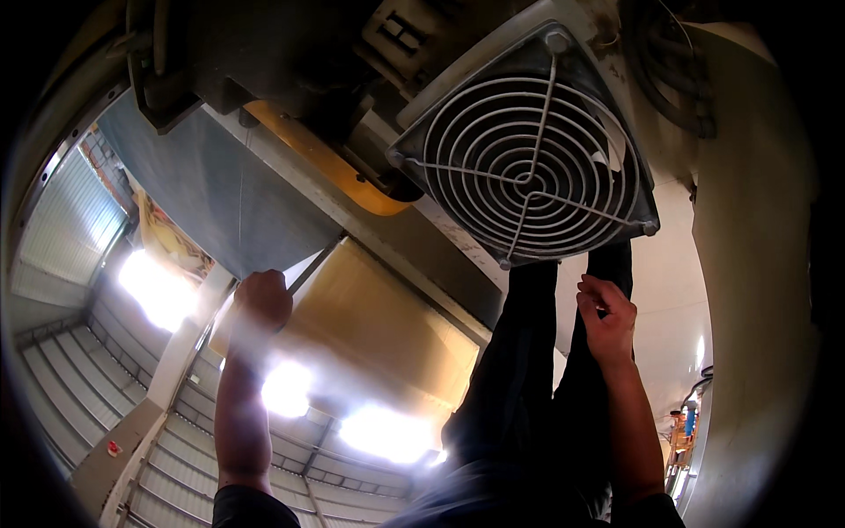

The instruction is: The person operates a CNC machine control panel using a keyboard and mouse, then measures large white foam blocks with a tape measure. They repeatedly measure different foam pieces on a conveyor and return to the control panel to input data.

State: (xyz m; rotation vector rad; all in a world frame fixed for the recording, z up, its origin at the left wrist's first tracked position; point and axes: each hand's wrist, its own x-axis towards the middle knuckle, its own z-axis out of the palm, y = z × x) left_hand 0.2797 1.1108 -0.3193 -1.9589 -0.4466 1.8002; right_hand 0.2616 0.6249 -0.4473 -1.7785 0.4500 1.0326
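Observation:
My left hand point(263, 302) is raised at the left and closed in a fist. From the fist a thin dark bar point(318, 261) slants up to the right, along the edge between a grey-blue panel point(224, 189) and a tan panel point(378, 304). Its end inside the fist is hidden. My right hand point(609, 321) hangs below a square fan with a round wire guard point(531, 182), apart from it. The fingers there are loosely curled, and nothing shows in them.
A dark machine body point(282, 53) with a yellow-orange part point(330, 158) fills the top. Coiled dark cables point(673, 62) hang at the upper right, beside a large pale curved panel point(757, 264). My dark-clad legs point(510, 352) stand at the lower middle. Bright openings glare at the left.

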